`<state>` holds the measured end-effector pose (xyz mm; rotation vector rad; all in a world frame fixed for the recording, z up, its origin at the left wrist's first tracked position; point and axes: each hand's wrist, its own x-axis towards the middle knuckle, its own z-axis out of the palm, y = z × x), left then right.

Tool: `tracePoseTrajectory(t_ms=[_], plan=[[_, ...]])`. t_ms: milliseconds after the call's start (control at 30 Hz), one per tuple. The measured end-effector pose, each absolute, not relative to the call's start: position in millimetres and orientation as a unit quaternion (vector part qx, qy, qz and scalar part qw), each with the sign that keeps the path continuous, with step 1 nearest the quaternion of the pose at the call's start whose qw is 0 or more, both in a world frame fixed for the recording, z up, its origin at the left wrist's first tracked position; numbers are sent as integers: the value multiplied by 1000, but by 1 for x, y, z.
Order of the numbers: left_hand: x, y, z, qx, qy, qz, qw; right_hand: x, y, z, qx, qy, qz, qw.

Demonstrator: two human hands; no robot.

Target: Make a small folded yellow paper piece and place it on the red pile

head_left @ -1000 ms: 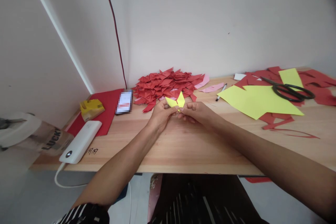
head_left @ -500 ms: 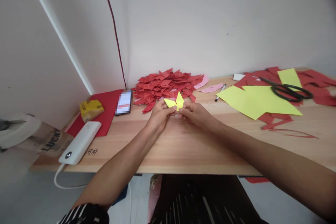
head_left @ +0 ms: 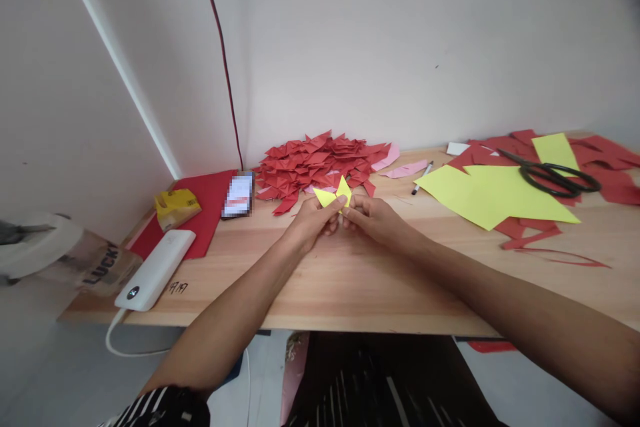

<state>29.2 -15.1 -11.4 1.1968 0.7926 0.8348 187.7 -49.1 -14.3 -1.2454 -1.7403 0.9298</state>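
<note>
A small folded yellow paper piece [head_left: 336,194] with two pointed tips is pinched between both hands above the wooden table [head_left: 350,273]. My left hand [head_left: 313,221] grips its left side with thumb and fingers closed. My right hand [head_left: 373,217] pinches its right side, fingers curled. Just behind the hands lies a heap of folded red paper triangles [head_left: 320,163].
A phone [head_left: 239,195], red sheet [head_left: 200,210], yellow packet [head_left: 176,206] and white power bank [head_left: 156,269] lie at left. A pen [head_left: 421,177], yellow sheets [head_left: 493,193], black scissors [head_left: 553,173] and red scraps [head_left: 615,170] lie at right. The wall stands close behind.
The hands and the yellow piece stay in nearly the same spot; the fingers have shifted slightly on the fold and the two tips look a little closer together.
</note>
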Motion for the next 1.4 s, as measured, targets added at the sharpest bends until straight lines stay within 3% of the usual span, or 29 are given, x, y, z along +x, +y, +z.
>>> tracePoseTrajectory(t_ms=[400,633,900,1133,1400], plan=[[32,-13,-20,631,356,445,527,186,-53,-10,-455,-699,407,373],[32,-19,-10,578,343,445,592,187,-56,-9,-478,-712,345,382],[33,-21,0,635,329,453,532,189,-55,-6,-467,-699,358,406],[34,-21,26,635,316,348,613,194,-55,-7,-441,-694,385,418],[52,-10,13,609,323,449,568,202,-48,-14,-455,-680,398,415]])
